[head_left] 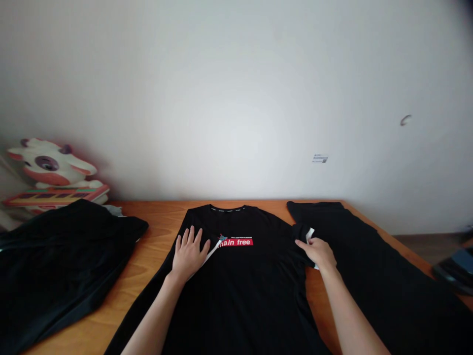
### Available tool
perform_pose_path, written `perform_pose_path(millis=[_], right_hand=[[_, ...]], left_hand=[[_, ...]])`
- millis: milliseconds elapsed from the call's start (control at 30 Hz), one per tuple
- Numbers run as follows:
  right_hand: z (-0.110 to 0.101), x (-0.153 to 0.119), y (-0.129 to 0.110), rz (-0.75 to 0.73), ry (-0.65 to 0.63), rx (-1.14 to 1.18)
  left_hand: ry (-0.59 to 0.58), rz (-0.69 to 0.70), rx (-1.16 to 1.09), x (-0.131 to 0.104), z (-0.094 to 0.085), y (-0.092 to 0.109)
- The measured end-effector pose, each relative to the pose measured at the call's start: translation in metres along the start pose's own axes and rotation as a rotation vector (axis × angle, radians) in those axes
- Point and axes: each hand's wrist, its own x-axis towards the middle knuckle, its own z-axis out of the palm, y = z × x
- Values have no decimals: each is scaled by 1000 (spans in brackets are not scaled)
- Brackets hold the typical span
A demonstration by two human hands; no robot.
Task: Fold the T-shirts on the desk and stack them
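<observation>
A black T-shirt lies front side up on the wooden table, its neckline toward the wall. Across its chest runs a red print with white letters, partly covered at its left end. The sleeve on the left is folded inward over the chest, showing a white edge. On that folded sleeve my left hand rests flat, fingers spread. My right hand pinches the hem of the other sleeve, where a white edge shows beside the fingers.
Dark cloth is heaped at the left. Behind it stands a cow-shaped toy keyboard against the wall. To the right, another black garment is spread along the wooden table. A hook is on the white wall.
</observation>
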Motion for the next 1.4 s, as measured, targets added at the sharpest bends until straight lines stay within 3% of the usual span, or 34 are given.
perform_pose_path(millis=[100, 167, 333, 400, 500, 600, 700, 800, 900, 1000, 1100, 1200, 1400], right_hand=[[3, -9, -23, -1, -10, 20], [4, -24, -40, -82, -20, 59], [17, -83, -55, -706, -198, 202], [23, -100, -49, -797, -152, 155], [28, -109, -39, -821, -62, 79], [30, -108, -35, -858, -24, 63], [29, -107, -39, -882, -8, 46], [28, -110, -42, -898, -56, 47], [22, -111, -39, -894, -115, 125], [13, -106, -29, -861, -153, 223], [8, -101, -21, -788, -188, 266], [9, -99, -20, -715, -228, 243], [4, -102, -21, -722, -318, 208]], left_hand=[[-6, 7, -7, 0, 1, -2], [-9, 5, -18, 0, 1, -1], [14, -16, -85, -1, 1, -2], [42, -21, -126, -1, -1, -2], [90, 51, -252, -1, -7, 5], [37, 182, -419, 3, -17, 33], [-90, 232, -506, 17, -26, 81], [-142, 198, -521, 44, -30, 137], [-179, 119, -528, 81, -24, 183], [-270, 31, -522, 114, -11, 213], [-349, 14, -512, 136, 4, 228], [-347, 34, -523, 145, 16, 235], [-350, 112, -543, 140, 16, 225]])
